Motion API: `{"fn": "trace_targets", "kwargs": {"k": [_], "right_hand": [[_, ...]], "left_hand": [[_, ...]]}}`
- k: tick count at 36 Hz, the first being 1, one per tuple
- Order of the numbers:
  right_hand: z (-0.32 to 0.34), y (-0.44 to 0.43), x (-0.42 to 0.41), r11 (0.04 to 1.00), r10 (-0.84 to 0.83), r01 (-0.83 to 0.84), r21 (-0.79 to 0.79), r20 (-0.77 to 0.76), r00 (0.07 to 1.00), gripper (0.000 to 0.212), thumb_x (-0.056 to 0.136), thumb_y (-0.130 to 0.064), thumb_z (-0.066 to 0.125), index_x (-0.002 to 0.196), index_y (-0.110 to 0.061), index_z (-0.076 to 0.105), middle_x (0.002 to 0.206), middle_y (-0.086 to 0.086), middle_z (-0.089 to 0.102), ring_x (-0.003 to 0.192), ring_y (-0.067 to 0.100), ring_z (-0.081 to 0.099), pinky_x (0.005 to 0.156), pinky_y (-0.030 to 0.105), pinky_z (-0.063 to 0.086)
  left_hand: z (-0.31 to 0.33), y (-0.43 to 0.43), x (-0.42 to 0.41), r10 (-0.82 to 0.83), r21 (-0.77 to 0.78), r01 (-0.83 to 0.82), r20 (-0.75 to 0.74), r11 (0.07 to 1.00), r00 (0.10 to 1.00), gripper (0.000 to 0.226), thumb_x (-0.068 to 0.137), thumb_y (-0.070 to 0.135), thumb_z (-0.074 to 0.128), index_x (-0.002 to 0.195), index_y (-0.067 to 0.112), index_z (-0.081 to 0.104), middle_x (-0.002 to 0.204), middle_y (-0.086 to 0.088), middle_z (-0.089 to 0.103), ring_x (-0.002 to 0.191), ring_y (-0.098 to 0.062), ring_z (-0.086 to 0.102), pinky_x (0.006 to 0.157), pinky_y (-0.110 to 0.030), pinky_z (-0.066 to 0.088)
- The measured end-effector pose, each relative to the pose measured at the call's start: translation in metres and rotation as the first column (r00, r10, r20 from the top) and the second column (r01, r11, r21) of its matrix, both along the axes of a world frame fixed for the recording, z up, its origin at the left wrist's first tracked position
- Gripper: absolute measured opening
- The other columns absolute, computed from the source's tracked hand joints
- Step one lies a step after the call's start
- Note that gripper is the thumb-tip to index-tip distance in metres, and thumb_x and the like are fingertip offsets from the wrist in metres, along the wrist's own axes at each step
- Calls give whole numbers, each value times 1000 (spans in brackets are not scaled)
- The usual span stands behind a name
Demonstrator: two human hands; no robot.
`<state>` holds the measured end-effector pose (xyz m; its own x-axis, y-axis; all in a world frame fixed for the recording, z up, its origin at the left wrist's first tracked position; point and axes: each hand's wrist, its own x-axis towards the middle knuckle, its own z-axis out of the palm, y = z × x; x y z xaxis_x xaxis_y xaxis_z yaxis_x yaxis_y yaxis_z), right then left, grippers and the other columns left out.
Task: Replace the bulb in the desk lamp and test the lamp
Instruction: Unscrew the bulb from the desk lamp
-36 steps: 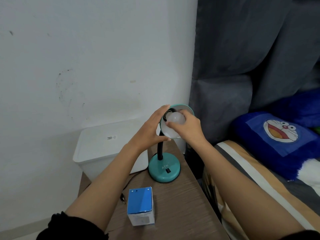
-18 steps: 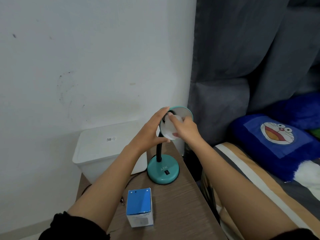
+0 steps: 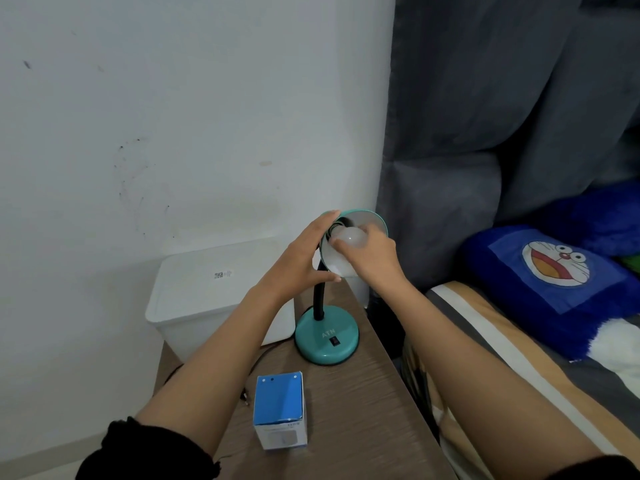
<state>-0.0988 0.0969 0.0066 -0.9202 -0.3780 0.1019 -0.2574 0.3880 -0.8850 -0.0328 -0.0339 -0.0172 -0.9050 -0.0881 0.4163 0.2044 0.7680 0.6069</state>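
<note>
A teal desk lamp stands on the wooden bedside table [image 3: 363,410], its round base [image 3: 326,336] carrying a black switch and a black gooseneck. The lamp shade [image 3: 367,218] is tilted up toward me. My left hand [image 3: 304,258] cups the back and left rim of the shade. My right hand [image 3: 367,256] grips a white bulb [image 3: 351,237] that sits at the socket inside the shade. A blue and white bulb box [image 3: 280,412] stands on the table near me.
A white plastic bin [image 3: 207,292] sits against the wall behind the table. A black cord [image 3: 256,362] runs from the lamp base to the left. To the right lie a striped bed [image 3: 519,368], a blue cartoon pillow [image 3: 550,282] and grey curtains [image 3: 485,116].
My right hand has shifted its hold around the bulb, which now shows more between my fingers. My left hand stays on the shade.
</note>
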Motion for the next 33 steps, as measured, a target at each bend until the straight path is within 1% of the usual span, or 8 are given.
{"fn": "trace_targets", "kwargs": {"k": [6,13,16,20,22,28,31,33], "right_hand": [[-10,6,-7,986,86,-29,163,-357,930,63,72,-24,75,130,-19,49,130,8,50,121,30,47,99,37,43],[-22,12,-10,887,331,6,462,-642,691,60,81,-10,62,136,-20,41,142,5,37,123,34,33,103,44,39],[-26,9,-8,949,249,-95,300,-531,810,61,86,-21,58,141,-21,32,144,4,32,131,30,27,109,42,34],[-21,0,-2,998,67,-68,-5,-115,991,58,89,-47,48,138,-19,33,143,9,33,127,27,41,102,41,39],[-14,-1,-2,996,68,-66,-67,29,997,58,86,-48,53,132,-15,40,135,12,43,110,28,57,89,38,51],[-15,2,-5,995,99,-99,10,-134,986,65,80,-29,68,136,-20,36,136,8,35,122,25,45,90,28,39],[-14,-4,-2,994,61,-49,-93,125,990,70,82,-53,56,136,-15,33,131,10,46,108,29,61,91,37,52],[-12,-6,-1,987,75,-49,-153,174,982,60,87,-46,54,134,-13,36,127,12,49,100,30,65,76,32,59]], "left_hand": [[0,2,-1,-23,-20,23,-6,1000,1000,104,65,14,84,146,26,22,153,6,27,141,-8,26,114,-39,33],[-2,1,-1,-1,19,1,0,1000,1000,103,64,15,85,146,26,24,153,7,28,140,-6,27,113,-35,35],[-2,1,-1,-1,29,1,-3,1000,1000,101,66,16,84,146,26,24,153,8,28,141,-6,27,114,-37,34],[-3,1,-1,5,29,-5,-1,1000,1000,100,66,15,84,146,24,24,153,7,29,141,-7,26,114,-39,34],[-4,0,-1,11,28,-11,-6,1000,1000,102,65,14,84,147,23,23,152,6,30,141,-7,27,113,-39,34],[-3,1,-2,11,29,-11,-9,1000,1000,102,65,13,84,146,23,24,153,6,29,141,-7,27,114,-39,33],[-3,2,-2,6,19,-6,-12,1000,1000,102,65,12,84,146,22,23,152,3,30,141,-9,28,114,-38,34],[-3,1,-2,9,25,-9,-12,1000,1000,103,64,12,84,146,22,23,152,3,30,141,-10,28,114,-39,34]]}}
